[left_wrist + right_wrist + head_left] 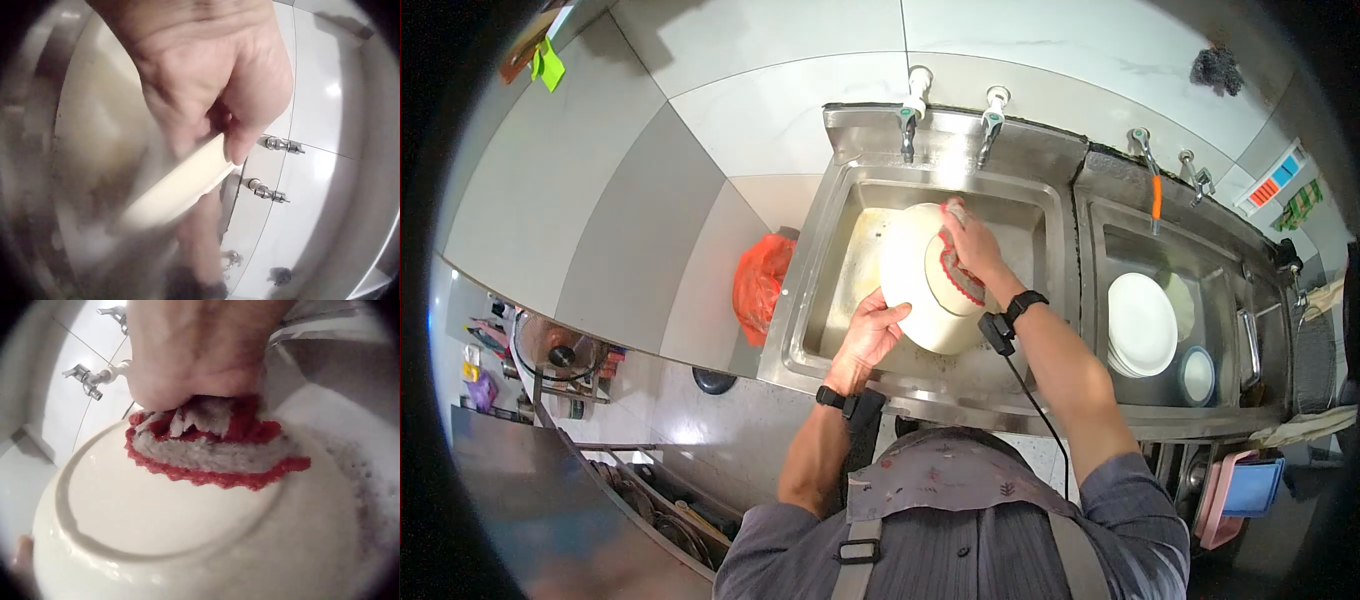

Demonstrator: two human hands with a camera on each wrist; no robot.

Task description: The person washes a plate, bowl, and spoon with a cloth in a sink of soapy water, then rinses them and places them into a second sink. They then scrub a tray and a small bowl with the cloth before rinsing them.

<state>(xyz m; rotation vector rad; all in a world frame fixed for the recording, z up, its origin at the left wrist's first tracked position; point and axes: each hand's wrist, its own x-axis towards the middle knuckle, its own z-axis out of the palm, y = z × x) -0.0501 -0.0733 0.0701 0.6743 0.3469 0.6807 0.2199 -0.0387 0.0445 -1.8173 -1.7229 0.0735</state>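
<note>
A large cream plate [910, 262] is tilted over the left sink basin, its underside with the round foot ring [156, 525] facing up. My left hand [871, 330] pinches its rim at the lower left, thumb on the underside; the left wrist view shows the hand [206, 75] gripping the plate edge [178, 187]. My right hand [972, 243] holds a grey cloth with a red scalloped edge [960, 277] against the plate's underside. In the right wrist view the cloth [206, 453] lies across the foot ring, and the fingers of that hand are mostly hidden.
White plates [1142, 322] and a small bowl [1197, 376] stand in the right basin [1120, 245]. Two taps [908, 125] rise behind the left basin [840, 320]. An orange-red bag [762, 290] is left of the sink. Suds show in the left basin.
</note>
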